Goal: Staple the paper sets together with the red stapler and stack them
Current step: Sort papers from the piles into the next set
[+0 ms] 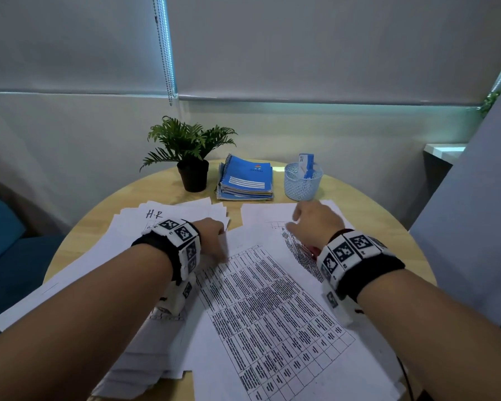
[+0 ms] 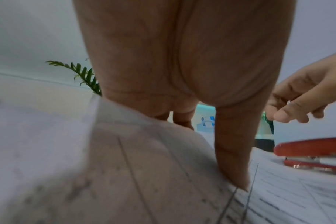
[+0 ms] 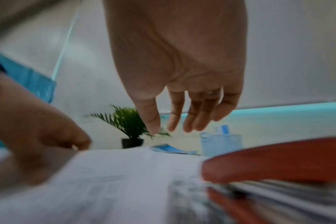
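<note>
Both forearms fill the near edge of the head view, wristbands with black-and-white markers on each. Under them lies the printed paper set (image 1: 272, 308), a table of dense text, on top of other loose sheets that cover the round wooden table (image 1: 359, 198). At the set's far left corner the left hand (image 1: 211, 235) pinches the sheets. Further right the right hand (image 1: 315, 224) hovers with relaxed fingers, holding nothing. A sliver of the red stapler (image 1: 311, 251) shows just near that wrist, resting on the paper. Far off stand a potted plant (image 1: 190, 151), a pile of blue notebooks (image 1: 246, 180) and a pale mesh cup (image 1: 301, 182).

From the left wrist, the thumb (image 2: 234, 151) presses down on the lifted corner, the other fingers behind it; the stapler sits to the right, apart from both hands.

From the right wrist, blurred, the fingers (image 3: 194, 115) hang loose and spread above the paper, the stapler close below and to the right.

Paper this thin is light and limp, so the sheets will likely slide out of line unless the corner is kept pinched. By contrast, the stapler looks rigid and fairly weighty; take it around the middle of its body.
</note>
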Available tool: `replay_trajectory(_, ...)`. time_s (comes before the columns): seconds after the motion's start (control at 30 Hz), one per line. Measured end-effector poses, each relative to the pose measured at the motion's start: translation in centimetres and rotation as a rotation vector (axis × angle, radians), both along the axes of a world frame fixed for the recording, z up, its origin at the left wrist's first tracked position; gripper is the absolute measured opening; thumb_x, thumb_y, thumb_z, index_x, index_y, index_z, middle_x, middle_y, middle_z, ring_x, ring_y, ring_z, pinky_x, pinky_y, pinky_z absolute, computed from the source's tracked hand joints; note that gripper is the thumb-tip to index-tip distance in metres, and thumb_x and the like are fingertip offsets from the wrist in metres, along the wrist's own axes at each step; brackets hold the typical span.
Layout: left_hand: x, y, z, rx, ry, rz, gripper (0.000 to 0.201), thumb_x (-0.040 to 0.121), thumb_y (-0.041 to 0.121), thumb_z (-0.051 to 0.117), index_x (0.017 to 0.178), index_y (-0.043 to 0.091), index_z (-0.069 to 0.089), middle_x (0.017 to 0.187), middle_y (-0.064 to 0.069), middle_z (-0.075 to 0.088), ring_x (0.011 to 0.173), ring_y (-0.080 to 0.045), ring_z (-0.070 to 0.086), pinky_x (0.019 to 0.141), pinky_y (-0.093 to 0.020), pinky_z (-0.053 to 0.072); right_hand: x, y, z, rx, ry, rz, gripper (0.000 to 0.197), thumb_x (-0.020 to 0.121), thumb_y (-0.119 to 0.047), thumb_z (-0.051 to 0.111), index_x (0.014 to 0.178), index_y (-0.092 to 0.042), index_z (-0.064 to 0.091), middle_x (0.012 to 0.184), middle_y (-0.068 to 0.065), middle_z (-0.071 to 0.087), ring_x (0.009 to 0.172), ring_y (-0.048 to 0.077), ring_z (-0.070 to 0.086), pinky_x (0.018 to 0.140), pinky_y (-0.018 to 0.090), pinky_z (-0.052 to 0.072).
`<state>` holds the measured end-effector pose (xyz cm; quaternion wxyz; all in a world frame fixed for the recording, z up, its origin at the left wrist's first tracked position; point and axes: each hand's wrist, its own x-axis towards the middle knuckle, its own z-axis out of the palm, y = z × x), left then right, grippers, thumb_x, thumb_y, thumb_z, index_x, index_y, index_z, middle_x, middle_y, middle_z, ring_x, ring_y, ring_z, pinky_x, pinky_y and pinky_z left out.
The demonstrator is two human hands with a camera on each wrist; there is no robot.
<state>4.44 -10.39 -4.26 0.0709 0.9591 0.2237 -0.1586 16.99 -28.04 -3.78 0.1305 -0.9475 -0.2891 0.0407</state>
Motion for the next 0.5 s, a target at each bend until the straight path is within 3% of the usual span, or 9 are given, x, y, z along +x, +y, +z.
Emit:
replay_trajectory(0.1,-0.4,-0.1,0.6,-0.077,-0.157,0.027,0.034,0.089,0.035,0.060,0.113,0.013,0.054,0.110,-0.001,0.054,0.102,-0.019,0.051,0.081,-0.025,0.037,-1.8,1.6,-0.1,0.233,0.277,0.109,0.012,0.085,-0.024,0.066,0.090,-0.013,0.066,0.095,0.003,0.068,0.084,0.016,0.062,0.078,0.028,0.049)
replay_trajectory(0.2,-1.0,0.1,0.9,-0.190,-0.349,0.032,0.023,0.085,0.023,0.062,0.106,0.018,0.054,0.106,0.002,0.057,0.094,-0.016,0.051,0.079,-0.025,0.039,-3.3,3.2,-0.7,0.315,0.412,0.112,0.020,0.084,-0.023,0.070,0.088,-0.003,0.072,0.083,0.005,0.070,0.071,0.013,0.059,0.071,0.026,0.049)
replay_trajectory(0.27,-1.5,0.0,1.0,-0.275,-0.445,0.050,0.027,0.082,0.016,0.061,0.108,0.022,0.054,0.101,0.003,0.059,0.090,-0.015,0.053,0.078,-0.024,0.041,-4.1,3.8,-0.9,0.328,0.440,0.057,0.024,0.084,-0.025,0.069,0.089,-0.002,0.072,0.077,0.006,0.067,0.062,0.013,0.055,0.060,0.022,0.044)
replay_trajectory(0.33,-2.1,-0.1,0.9,-0.333,-0.497,0.063,0.030,0.081,0.014,0.060,0.106,0.028,0.054,0.097,0.005,0.059,0.090,-0.015,0.055,0.082,-0.027,0.045,-4.4,4.1,-1.1,0.352,0.470,0.010,0.021,0.083,-0.024,0.067,0.084,-0.003,0.069,0.072,0.007,0.062,0.058,0.015,0.053,0.054,0.023,0.040)
replay_trajectory(0.5,-3.1,-0.4,0.5,-0.330,-0.571,0.025,0.027,0.081,0.013,0.060,0.094,0.036,0.055,0.090,0.009,0.060,0.091,-0.019,0.058,0.090,-0.039,0.048,-5.3,4.0,-0.7,0.391,0.509,-0.011,0.017,0.082,-0.022,0.066,0.071,-0.012,0.057,0.074,0.010,0.058,0.064,0.021,0.051,0.052,0.025,0.036)
